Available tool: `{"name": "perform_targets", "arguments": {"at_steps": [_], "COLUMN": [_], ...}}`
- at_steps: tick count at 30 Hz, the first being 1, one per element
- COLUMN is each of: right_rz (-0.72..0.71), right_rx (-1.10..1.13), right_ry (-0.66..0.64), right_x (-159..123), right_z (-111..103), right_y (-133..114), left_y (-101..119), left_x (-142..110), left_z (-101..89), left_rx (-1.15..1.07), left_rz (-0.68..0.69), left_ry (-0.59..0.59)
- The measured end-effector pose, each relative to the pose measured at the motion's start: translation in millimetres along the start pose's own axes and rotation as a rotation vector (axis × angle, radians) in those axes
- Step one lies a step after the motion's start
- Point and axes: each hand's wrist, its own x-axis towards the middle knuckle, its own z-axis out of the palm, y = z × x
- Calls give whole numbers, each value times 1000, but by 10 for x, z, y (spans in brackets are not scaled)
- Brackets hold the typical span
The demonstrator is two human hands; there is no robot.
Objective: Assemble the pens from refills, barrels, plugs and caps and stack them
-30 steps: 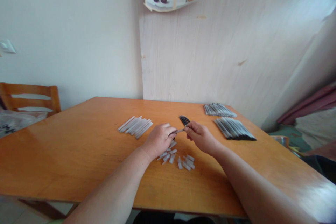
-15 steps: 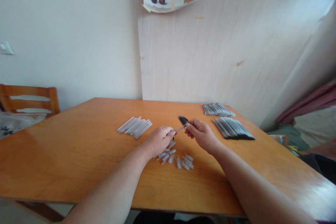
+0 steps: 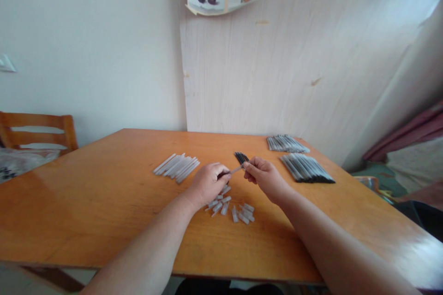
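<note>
My left hand (image 3: 210,183) is closed on one end of a thin, translucent pen barrel (image 3: 236,169). At its other end, the fingertips of my right hand (image 3: 261,173) pinch the same barrel, which is held at a slant above the table. Small translucent caps (image 3: 245,215) lie scattered below my hands, some partly hidden by the left one. Just behind the right fingers is a small bundle of thin black rods (image 3: 241,158). A pile of whitish, translucent tubes (image 3: 177,167) lies left of my left hand.
On the right of the wooden table (image 3: 104,203) lies a row of clear pens with black ends (image 3: 306,168), with another pile of pens (image 3: 287,144) behind it. A wooden chair (image 3: 38,122) stands at the left, and a wall rises behind the table.
Both hands stay closed on the pen barrel, with only slight shifts of the fingers. The view has moved a little; the piles on the table look the same.
</note>
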Motion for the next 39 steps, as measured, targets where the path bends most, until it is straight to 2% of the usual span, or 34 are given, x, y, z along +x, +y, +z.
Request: {"name": "perform_targets", "arguments": {"at_steps": [5,15,24,35,39], "right_rz": [23,-29,16,41,47], "right_rx": [55,91,81,144,118], "right_ry": [5,30,8,26,38], "right_x": [6,34,12,9,34], "right_z": [23,-36,-39,-8,-23], "right_y": [-7,33,25,26,39], "left_y": [15,15,-1,11,-17], "left_x": [0,5,-9,-3,4], "left_z": [-2,-19,-5,-28,-24], "left_rx": [29,-59,-9,86,58], "left_rz": [1,-63,-31,34,10], "left_ry": [30,-94,-18,-5,20]}}
